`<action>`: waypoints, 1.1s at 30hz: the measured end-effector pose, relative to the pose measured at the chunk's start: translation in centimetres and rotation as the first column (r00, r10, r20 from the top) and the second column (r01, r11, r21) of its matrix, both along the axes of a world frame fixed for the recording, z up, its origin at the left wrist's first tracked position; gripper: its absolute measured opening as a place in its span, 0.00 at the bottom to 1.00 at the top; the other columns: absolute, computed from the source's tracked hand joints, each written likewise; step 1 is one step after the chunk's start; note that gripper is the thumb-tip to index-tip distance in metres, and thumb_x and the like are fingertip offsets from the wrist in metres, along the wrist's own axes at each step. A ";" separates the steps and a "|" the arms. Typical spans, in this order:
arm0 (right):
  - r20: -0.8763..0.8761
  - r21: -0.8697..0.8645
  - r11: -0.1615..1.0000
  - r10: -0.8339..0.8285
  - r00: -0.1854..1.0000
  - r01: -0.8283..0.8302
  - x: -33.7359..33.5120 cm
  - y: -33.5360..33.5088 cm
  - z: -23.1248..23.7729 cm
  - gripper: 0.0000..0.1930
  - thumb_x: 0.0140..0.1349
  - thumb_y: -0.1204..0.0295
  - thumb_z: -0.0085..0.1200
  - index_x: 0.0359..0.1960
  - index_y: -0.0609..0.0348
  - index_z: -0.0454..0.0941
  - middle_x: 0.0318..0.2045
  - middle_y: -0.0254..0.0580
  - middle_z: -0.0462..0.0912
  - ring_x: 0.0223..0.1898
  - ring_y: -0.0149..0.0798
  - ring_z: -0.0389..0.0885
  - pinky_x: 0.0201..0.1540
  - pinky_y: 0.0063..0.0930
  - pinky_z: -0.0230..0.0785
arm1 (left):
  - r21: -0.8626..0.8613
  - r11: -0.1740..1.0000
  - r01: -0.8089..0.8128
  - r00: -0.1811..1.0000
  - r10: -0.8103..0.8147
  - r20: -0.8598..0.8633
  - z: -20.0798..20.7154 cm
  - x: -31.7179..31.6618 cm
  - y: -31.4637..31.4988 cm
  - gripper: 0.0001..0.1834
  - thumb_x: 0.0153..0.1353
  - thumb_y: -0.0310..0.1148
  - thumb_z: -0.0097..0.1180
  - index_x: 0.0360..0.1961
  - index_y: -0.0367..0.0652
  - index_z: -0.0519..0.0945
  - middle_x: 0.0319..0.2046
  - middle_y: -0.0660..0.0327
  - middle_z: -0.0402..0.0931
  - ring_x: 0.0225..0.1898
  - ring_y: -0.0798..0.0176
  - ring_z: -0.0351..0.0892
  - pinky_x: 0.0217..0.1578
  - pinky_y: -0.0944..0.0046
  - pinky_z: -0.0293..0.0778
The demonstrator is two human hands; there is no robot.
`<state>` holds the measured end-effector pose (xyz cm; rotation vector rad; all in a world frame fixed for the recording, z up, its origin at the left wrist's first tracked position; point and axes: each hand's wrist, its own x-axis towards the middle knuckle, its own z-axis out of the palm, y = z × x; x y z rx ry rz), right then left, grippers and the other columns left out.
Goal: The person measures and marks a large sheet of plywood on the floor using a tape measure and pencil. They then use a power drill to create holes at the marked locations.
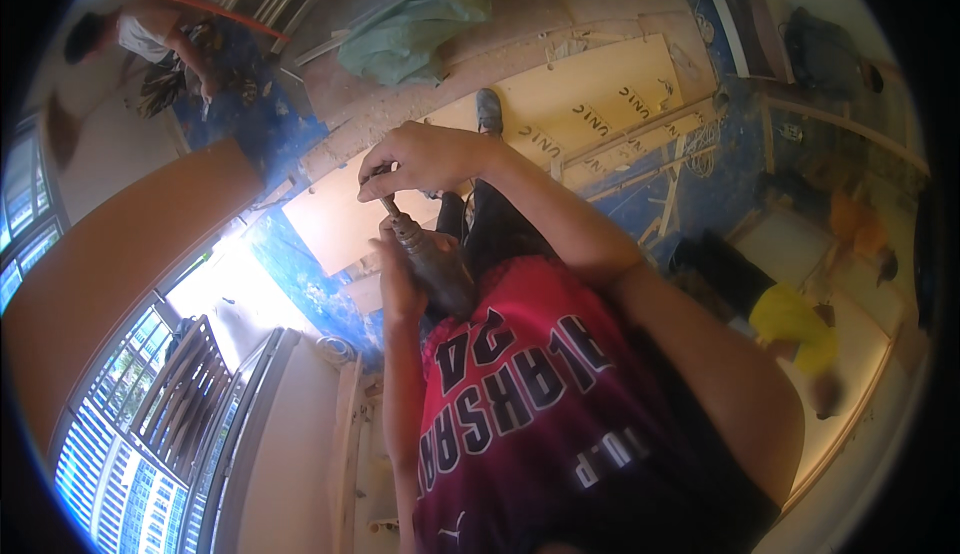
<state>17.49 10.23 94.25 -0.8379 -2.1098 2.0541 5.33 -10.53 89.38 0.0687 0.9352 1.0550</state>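
Note:
A dark power drill is held in front of my body, its chuck tilted up and away from me. My left hand is closed around the drill's body, partly hidden behind it. At the chuck end my right hand pinches a short drill bit between thumb and fingers. The bit appears to sit in the chuck; how firmly, I cannot tell.
Plywood sheets and wood strips lie on a blue floor covering. A green sheet lies crumpled on boards farther off. One person crouches far left; another in a yellow shirt is at right. Barred windows stand left.

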 end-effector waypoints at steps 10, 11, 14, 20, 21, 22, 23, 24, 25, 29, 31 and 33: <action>0.012 0.012 1.000 -0.009 1.000 0.009 0.1 0.4 0.6 0.22 0.63 0.56 0.62 0.44 0.66 0.85 0.36 0.49 0.88 0.36 0.40 0.84 0.42 0.33 0.74 | 0.210 0.977 0.043 0.994 -0.019 -0.112 2.1 0.4 1.4 0.24 0.77 0.53 0.39 0.60 0.46 0.60 0.37 0.47 0.76 0.38 0.52 0.81 0.44 0.56 0.80; 0.005 0.017 1.000 -0.009 1.000 0.009 0.0 0.4 0.5 0.22 0.63 0.56 0.62 0.44 0.66 0.85 0.36 0.49 0.87 0.36 0.40 0.84 0.41 0.33 0.74 | 0.219 0.975 0.044 0.995 -0.022 -0.100 2.1 0.2 1.4 0.24 0.77 0.53 0.39 0.60 0.46 0.60 0.37 0.47 0.76 0.38 0.52 0.81 0.44 0.56 0.79; -0.013 0.033 0.999 -0.026 1.000 0.026 -0.7 0.0 0.0 0.21 0.63 0.57 0.61 0.45 0.66 0.84 0.36 0.48 0.87 0.36 0.40 0.84 0.41 0.33 0.74 | 0.202 0.976 0.075 0.980 -0.036 -0.194 2.3 -0.3 1.3 0.31 0.75 0.57 0.40 0.65 0.45 0.56 0.33 0.50 0.75 0.44 0.48 0.80 0.45 0.52 0.79; -0.078 0.057 0.995 -0.073 0.994 0.078 -1.6 -0.4 1.1 0.19 0.63 0.58 0.62 0.42 0.63 0.86 0.35 0.49 0.87 0.36 0.44 0.85 0.43 0.34 0.74 | 0.263 0.960 0.100 0.901 0.024 -0.432 2.1 -0.1 2.2 0.27 0.78 0.55 0.30 0.64 0.44 0.56 0.26 0.51 0.75 0.35 0.50 0.82 0.42 0.54 0.79; -0.060 0.034 0.997 -0.061 0.996 0.064 -1.7 -0.4 1.4 0.18 0.63 0.58 0.62 0.42 0.63 0.86 0.34 0.48 0.87 0.35 0.42 0.85 0.43 0.33 0.74 | 0.282 0.953 0.111 0.900 0.024 -0.435 2.2 -0.2 2.2 0.27 0.79 0.54 0.28 0.64 0.44 0.57 0.26 0.52 0.75 0.34 0.52 0.82 0.40 0.55 0.78; -0.040 0.017 0.999 -0.049 0.998 0.050 -1.7 -0.1 1.5 0.18 0.64 0.59 0.61 0.41 0.63 0.86 0.33 0.47 0.87 0.35 0.40 0.84 0.43 0.32 0.74 | 0.278 0.956 0.094 0.911 0.030 -0.412 2.2 -0.2 2.3 0.27 0.79 0.54 0.28 0.64 0.44 0.57 0.26 0.52 0.74 0.33 0.52 0.81 0.40 0.55 0.78; -0.057 0.017 0.999 -0.045 0.997 0.046 -1.7 -0.1 1.2 0.17 0.65 0.60 0.61 0.43 0.63 0.85 0.33 0.45 0.87 0.34 0.36 0.83 0.41 0.30 0.74 | 0.275 0.958 0.078 0.922 0.035 -0.386 2.3 -0.1 2.3 0.27 0.79 0.54 0.28 0.64 0.44 0.57 0.26 0.52 0.74 0.33 0.53 0.81 0.39 0.56 0.78; -0.072 0.017 0.999 -0.043 0.996 0.045 -1.7 -0.1 0.7 0.16 0.66 0.61 0.60 0.45 0.63 0.85 0.33 0.43 0.86 0.33 0.33 0.82 0.39 0.28 0.74 | 0.273 0.960 0.064 0.933 0.039 -0.358 2.3 -0.1 2.3 0.27 0.79 0.54 0.27 0.63 0.43 0.58 0.26 0.52 0.74 0.32 0.53 0.81 0.39 0.56 0.78; -0.084 0.017 0.999 -0.042 0.996 0.044 -1.8 -0.2 1.0 0.16 0.67 0.62 0.59 0.47 0.63 0.84 0.33 0.41 0.86 0.32 0.29 0.81 0.38 0.27 0.74 | 0.271 0.962 0.017 0.956 0.064 -0.288 2.4 -0.2 2.2 0.25 0.80 0.49 0.29 0.65 0.41 0.60 0.28 0.54 0.75 0.35 0.58 0.79 0.43 0.60 0.76; 0.018 -0.079 0.962 -0.262 0.965 0.262 -0.6 -0.8 1.6 0.19 0.73 0.64 0.52 0.60 0.61 0.74 0.37 0.42 0.83 0.36 0.31 0.81 0.40 0.27 0.73 | 0.290 0.957 -0.026 0.955 0.109 -0.274 2.6 -0.7 2.1 0.26 0.79 0.52 0.28 0.64 0.43 0.59 0.28 0.53 0.74 0.34 0.57 0.79 0.41 0.59 0.76; -0.042 -0.191 0.939 -0.300 0.953 0.287 1.4 -1.9 0.1 0.16 0.72 0.70 0.51 0.58 0.62 0.74 0.38 0.41 0.82 0.37 0.31 0.81 0.41 0.27 0.73 | 0.301 0.952 -0.057 0.937 0.156 -0.314 1.8 -1.4 1.7 0.28 0.78 0.57 0.27 0.64 0.46 0.57 0.26 0.54 0.73 0.33 0.54 0.80 0.37 0.57 0.77; -0.081 -0.175 0.932 -0.334 0.939 0.316 1.3 -3.6 0.4 0.15 0.71 0.74 0.53 0.57 0.62 0.74 0.38 0.41 0.82 0.37 0.31 0.82 0.42 0.27 0.74 | 0.269 0.956 -0.114 0.946 0.187 -0.266 1.9 -2.1 1.9 0.28 0.77 0.57 0.27 0.64 0.47 0.57 0.25 0.54 0.72 0.32 0.53 0.80 0.37 0.56 0.77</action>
